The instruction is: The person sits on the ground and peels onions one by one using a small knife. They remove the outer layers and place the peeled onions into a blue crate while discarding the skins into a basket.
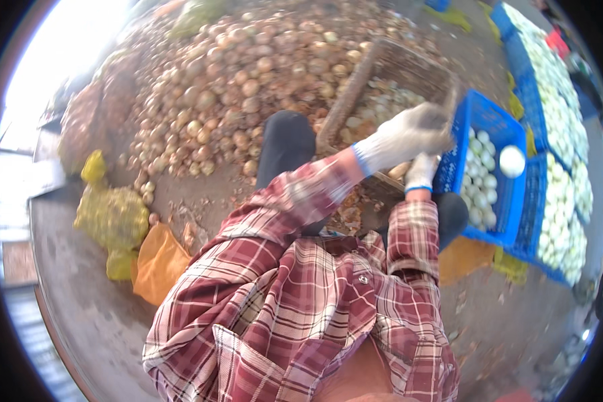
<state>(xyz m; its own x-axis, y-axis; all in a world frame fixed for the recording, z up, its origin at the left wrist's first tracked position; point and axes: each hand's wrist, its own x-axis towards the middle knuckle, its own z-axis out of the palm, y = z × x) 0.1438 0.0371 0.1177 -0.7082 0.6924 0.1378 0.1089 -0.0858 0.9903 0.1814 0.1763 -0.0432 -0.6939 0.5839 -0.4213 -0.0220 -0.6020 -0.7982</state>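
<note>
My left hand (pixel 413 131), in a white knit glove with a blue cuff, reaches across to the near right corner of a worn wooden crate (pixel 342 103). It is blurred, and its fingers are too smeared to read. Just below it is my right hand (pixel 421 172), gloved alike and partly hidden by the left, close to the side of a blue plastic crate (pixel 513 213). What either hand holds does not show clearly. Peeled white onions (pixel 477 201) lie in the blue crate. One larger-looking peeled onion (pixel 512 162) appears above its far side; whether it touches anything is unclear.
A wide heap of unpeeled onions (pixel 221 85) covers the floor ahead. Blue crates full of peeled onions (pixel 558 211) line the right. At left are a yellow mesh sack (pixel 113 216) and an orange bag (pixel 160 264). My knees flank the wooden crate's near side.
</note>
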